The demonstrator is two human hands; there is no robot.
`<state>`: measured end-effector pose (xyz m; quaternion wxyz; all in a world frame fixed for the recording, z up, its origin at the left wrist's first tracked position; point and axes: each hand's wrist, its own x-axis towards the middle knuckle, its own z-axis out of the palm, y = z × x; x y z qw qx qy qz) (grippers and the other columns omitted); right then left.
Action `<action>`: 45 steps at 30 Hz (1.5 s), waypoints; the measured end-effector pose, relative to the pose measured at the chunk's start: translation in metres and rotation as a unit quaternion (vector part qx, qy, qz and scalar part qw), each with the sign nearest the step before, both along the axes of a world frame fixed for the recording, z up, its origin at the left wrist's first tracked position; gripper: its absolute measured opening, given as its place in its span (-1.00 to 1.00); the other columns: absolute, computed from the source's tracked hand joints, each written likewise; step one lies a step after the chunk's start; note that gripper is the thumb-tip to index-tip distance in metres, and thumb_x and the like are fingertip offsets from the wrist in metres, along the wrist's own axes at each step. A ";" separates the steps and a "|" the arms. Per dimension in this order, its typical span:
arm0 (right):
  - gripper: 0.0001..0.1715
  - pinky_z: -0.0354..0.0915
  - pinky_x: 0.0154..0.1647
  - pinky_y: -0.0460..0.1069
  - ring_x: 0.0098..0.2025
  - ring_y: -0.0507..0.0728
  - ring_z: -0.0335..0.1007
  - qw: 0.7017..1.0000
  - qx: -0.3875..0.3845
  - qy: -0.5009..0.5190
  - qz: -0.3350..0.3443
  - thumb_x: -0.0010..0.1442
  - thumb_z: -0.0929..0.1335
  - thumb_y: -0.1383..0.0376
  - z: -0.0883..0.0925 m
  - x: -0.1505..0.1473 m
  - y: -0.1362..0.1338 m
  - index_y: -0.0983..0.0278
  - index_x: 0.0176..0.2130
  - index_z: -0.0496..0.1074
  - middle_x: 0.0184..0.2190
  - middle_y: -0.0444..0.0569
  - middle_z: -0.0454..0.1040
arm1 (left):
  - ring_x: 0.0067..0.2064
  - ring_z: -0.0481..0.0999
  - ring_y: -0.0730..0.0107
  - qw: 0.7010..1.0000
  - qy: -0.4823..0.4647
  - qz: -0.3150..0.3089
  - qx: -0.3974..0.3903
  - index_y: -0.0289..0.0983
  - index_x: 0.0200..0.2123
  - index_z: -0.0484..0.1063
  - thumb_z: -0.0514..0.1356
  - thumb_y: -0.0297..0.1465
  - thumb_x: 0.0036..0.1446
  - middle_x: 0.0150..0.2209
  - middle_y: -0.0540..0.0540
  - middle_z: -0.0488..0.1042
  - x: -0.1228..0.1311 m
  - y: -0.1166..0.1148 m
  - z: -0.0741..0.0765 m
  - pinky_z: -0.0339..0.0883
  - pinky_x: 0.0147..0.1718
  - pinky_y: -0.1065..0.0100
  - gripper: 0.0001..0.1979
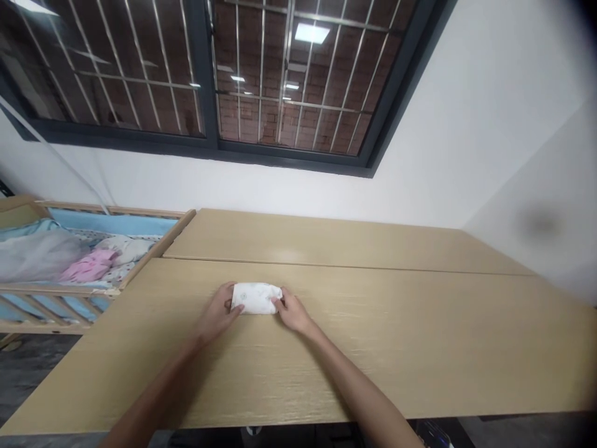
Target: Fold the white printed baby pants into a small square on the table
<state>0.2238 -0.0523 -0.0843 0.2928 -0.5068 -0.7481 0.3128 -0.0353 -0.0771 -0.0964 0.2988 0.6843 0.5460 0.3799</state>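
Forearms at bottom edge, angled inward toward centre. Folded white cloth (256, 298) lies flat on table (420, 348), mid-width, long axis L-R across the view. Left hand (218, 314) grips its L end, right hand (291, 313) its R end. Fingers closed on the fabric, both hands equally near. Crib (153, 252) w/ bedding sits well apart, off table's L end.
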 end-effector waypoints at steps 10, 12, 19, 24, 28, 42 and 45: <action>-0.60 0.45 0.01 0.19 -0.03 0.29 0.51 0.988 0.061 0.013 -0.143 0.24 0.33 0.28 -0.016 -0.022 0.017 0.36 0.06 0.36 -0.06 0.19 0.54 | 0.12 0.47 -0.08 0.980 0.156 0.119 0.038 -0.27 0.08 0.39 0.09 -0.35 0.27 0.05 -0.29 0.51 0.018 0.012 -0.008 0.29 0.17 -0.12 -0.66; -0.42 0.35 0.20 0.27 0.22 0.35 0.36 0.968 0.173 -0.018 -0.178 0.28 0.29 0.28 -0.014 -0.029 0.009 0.42 0.24 0.25 0.16 0.33 0.40 | 0.26 0.35 -0.16 0.974 0.169 0.137 0.064 -0.32 0.14 0.36 0.06 -0.34 0.29 0.19 -0.38 0.39 0.022 0.009 -0.007 0.20 0.25 -0.16 -0.61; -0.13 -0.06 0.49 0.29 0.52 0.34 -0.18 0.938 0.278 -0.188 0.086 0.31 0.27 0.23 -0.006 -0.053 -0.006 0.44 0.47 -0.02 0.47 0.28 0.03 | 0.50 -0.06 -0.03 0.935 0.235 -0.004 0.265 -0.41 0.48 -0.24 -0.08 -0.19 0.42 0.48 -0.39 -0.05 0.057 -0.002 -0.018 0.02 0.40 -0.07 -0.28; -0.07 -0.18 0.53 0.21 0.54 0.27 -0.22 0.936 0.221 -0.223 0.157 0.32 0.30 0.18 -0.013 -0.051 -0.003 0.39 0.50 -0.08 0.48 0.20 0.03 | 0.49 -0.03 -0.08 0.931 0.285 0.019 0.229 -0.41 0.49 -0.37 -0.07 -0.07 0.42 0.48 -0.40 -0.06 0.062 -0.002 -0.043 0.06 0.38 -0.06 -0.17; -0.24 -0.17 0.53 0.22 0.54 0.21 -0.25 0.949 0.189 -0.216 0.130 0.45 0.18 0.21 -0.013 -0.041 -0.002 0.37 0.50 -0.06 0.50 0.14 -0.04 | 0.48 -0.01 -0.11 0.918 0.315 0.047 0.237 -0.41 0.49 -0.34 -0.06 -0.04 0.41 0.47 -0.42 -0.02 0.053 -0.003 -0.055 0.04 0.38 -0.09 -0.15; 0.01 0.01 0.44 0.29 0.48 0.38 -0.10 0.969 0.151 -0.136 0.137 0.23 0.42 0.06 -0.004 -0.002 0.002 0.31 0.46 0.02 0.46 0.23 0.05 | 0.30 0.38 0.04 0.923 0.282 -0.035 0.258 -0.22 0.37 0.11 0.18 -0.07 0.31 0.29 -0.29 0.39 0.004 0.003 -0.037 0.15 0.31 -0.04 -0.32; -0.04 0.08 0.40 0.25 0.41 0.33 0.06 0.975 0.151 -0.104 0.124 0.14 0.40 0.33 -0.010 -0.003 0.008 0.30 0.44 0.07 0.39 0.21 0.18 | 0.27 0.41 0.04 0.927 0.261 -0.032 0.266 -0.24 0.33 0.16 0.17 -0.24 0.28 0.27 -0.30 0.41 0.006 0.007 -0.039 0.21 0.27 -0.02 -0.40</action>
